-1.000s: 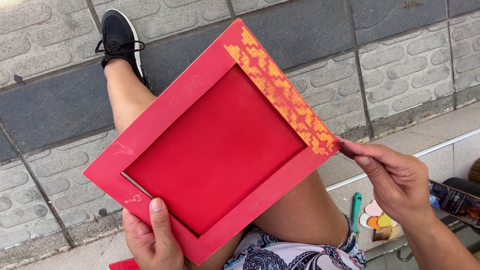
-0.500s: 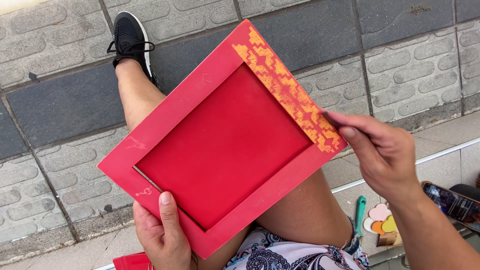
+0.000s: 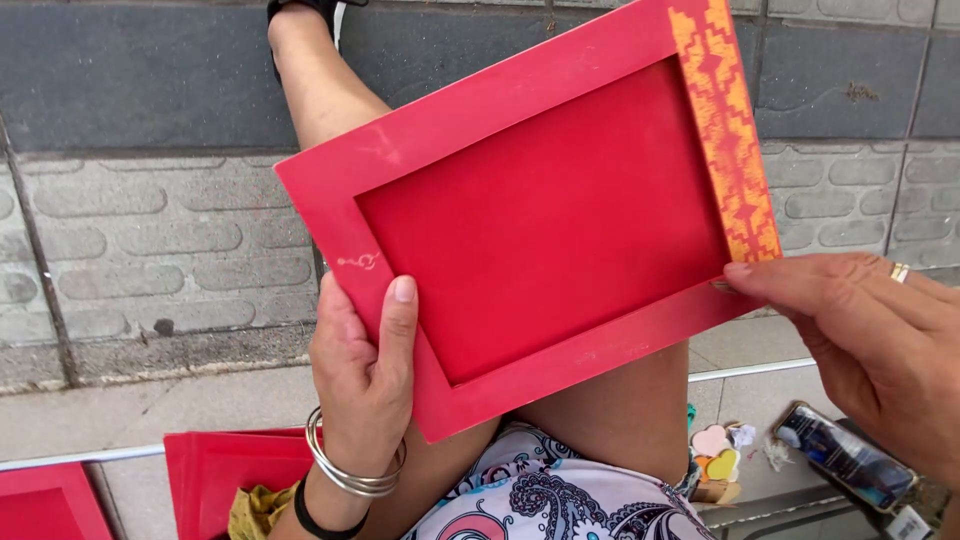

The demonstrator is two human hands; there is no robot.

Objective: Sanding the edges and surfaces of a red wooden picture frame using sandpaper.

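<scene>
Since the earlier frame, we have turned the red frame (image 3: 545, 215) so its orange patterned strip (image 3: 725, 130) runs nearly upright at the right. Our left hand (image 3: 365, 375) clamps its lower left edge, thumb on front. Our right hand (image 3: 870, 345) pinches the lower right corner. The frame sits above our thigh (image 3: 610, 415).

three red frames (image 3: 545, 215), two hands (image 3: 365, 370), one phone (image 3: 843, 456)
</scene>
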